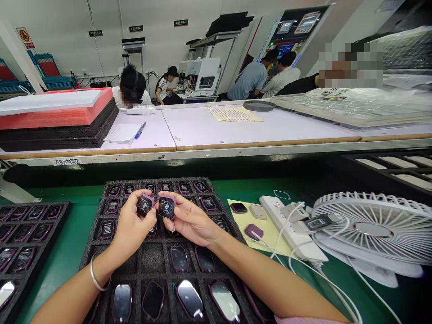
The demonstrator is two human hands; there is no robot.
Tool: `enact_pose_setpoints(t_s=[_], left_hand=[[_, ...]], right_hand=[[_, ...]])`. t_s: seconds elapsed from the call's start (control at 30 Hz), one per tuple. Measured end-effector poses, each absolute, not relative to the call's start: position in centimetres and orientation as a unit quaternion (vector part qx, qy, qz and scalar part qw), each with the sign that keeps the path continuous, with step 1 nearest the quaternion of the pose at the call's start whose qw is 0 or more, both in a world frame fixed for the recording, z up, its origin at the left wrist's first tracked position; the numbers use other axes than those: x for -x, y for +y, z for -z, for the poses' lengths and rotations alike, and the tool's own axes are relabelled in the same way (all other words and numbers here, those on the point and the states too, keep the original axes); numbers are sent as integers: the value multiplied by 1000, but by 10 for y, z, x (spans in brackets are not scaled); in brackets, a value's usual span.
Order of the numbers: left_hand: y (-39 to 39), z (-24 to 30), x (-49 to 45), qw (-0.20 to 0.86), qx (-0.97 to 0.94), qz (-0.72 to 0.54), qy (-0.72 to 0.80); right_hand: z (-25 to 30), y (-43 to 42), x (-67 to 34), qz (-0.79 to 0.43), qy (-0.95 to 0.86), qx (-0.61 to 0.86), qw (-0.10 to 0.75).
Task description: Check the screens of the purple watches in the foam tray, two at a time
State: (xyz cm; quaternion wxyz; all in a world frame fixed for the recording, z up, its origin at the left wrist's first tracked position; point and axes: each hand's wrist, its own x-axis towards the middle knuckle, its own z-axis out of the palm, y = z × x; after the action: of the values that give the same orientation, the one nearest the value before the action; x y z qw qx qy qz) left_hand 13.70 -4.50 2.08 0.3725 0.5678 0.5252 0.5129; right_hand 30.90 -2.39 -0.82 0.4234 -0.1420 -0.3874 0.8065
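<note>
My left hand grips a purple-framed smartwatch body between thumb and fingers, its lit screen facing me. Close beside it, my right hand pinches a second purple smartwatch body, also with a lit dial. Both are held above a black foam tray whose square pockets hold several more such watches. Those in the far rows show lines of text on screen; nearer ones, such as this watch, have dark or reflective screens. A few pockets behind my wrists hold no watch. My forearms cover part of the tray.
Another foam tray of watches lies at the left. On the right are a white fan, a power strip with white cables and a yellow sheet. A raised shelf runs across behind; several people work beyond it.
</note>
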Motion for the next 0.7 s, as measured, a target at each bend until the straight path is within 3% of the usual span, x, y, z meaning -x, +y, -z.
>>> enact_pose_setpoints(t_s=[0.57, 0.7], left_hand=[[-46, -19, -135, 383, -583, -483, 528], [-43, -21, -135, 435, -539, -513, 507]], right_hand=[[9, -25, -310, -809, -387, 133, 422], [4, -22, -311, -803, -376, 161, 434]])
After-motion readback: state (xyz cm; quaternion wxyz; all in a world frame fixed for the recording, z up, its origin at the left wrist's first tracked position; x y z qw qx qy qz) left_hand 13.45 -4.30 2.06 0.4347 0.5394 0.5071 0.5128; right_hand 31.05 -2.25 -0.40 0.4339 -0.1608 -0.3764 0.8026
